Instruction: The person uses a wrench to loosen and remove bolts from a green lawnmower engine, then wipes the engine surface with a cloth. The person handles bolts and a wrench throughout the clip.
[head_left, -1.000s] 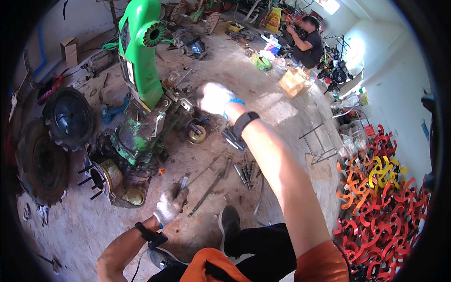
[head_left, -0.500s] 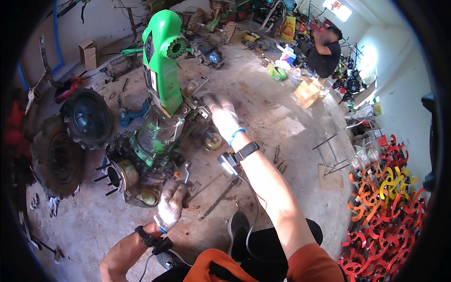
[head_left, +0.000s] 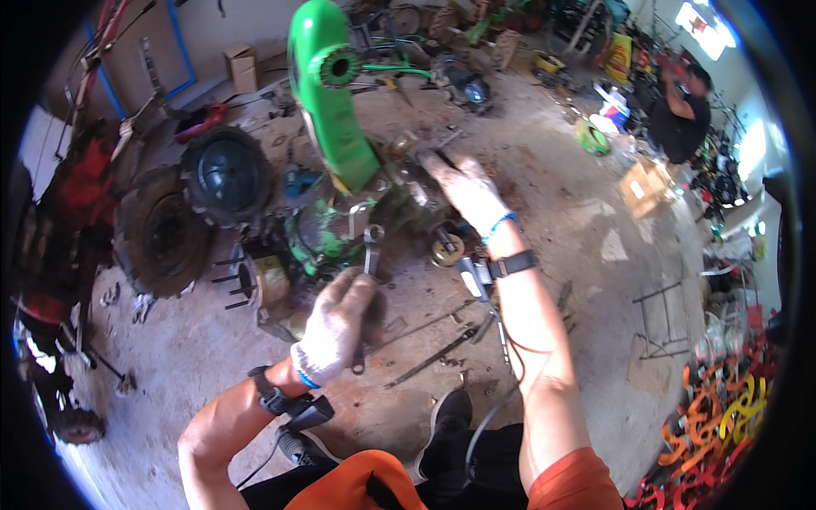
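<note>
Wrench (head_left: 371, 257) just got raised toward the machine (head_left: 344, 144), gripped in the curled left hand (head_left: 342, 316), so likely nearer use; right hand (head_left: 466, 187) loosely bent, hold can't be told.

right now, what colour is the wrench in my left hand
The wrench is silver-grey, showing best in the head view.

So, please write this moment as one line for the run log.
left hand: holds ring-ended wrench | right hand: at green machine, contact unclear | floor: metal bar, cardboard box

White-gloved hands (head_left: 338, 321), black wrist straps (head_left: 513, 264), orange sleeve (head_left: 576, 483)
</note>
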`<state>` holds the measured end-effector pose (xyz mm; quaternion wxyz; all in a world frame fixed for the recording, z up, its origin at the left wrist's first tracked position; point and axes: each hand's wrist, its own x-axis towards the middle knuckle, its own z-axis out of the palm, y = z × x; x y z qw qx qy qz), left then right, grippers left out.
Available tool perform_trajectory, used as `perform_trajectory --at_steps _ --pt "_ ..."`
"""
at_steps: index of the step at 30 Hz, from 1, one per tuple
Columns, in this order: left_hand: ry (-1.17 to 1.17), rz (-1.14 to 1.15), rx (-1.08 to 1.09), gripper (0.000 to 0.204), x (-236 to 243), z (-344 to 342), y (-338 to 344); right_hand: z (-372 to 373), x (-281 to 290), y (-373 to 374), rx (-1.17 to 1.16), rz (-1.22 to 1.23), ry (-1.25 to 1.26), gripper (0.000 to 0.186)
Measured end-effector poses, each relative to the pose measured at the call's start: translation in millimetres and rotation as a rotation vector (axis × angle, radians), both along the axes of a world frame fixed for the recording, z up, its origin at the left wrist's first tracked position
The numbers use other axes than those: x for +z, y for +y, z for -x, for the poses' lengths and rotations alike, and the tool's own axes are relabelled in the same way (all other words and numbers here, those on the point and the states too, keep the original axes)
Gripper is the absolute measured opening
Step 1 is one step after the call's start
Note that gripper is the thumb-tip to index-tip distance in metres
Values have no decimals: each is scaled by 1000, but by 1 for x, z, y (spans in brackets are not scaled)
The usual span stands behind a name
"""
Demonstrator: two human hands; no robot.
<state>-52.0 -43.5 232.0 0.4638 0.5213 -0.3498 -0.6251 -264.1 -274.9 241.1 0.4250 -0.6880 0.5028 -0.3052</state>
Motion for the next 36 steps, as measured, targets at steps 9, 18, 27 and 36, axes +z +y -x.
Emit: perform_trajectory --at_steps 9,18,27,36 --pt "253 -49 -34 33 -16 8 -17 15 22 4 239 314 276 49" --pt "20 -28 -162 34 -39 -37 -6 -17 41 24 169 350 366 44" --pt "42 -204 55 36 -81 -69 33 -27 42 14 155 290 335 34" --pt "-637 362 -378 33 -5 -69 21 -13 42 1 130 305 281 33"
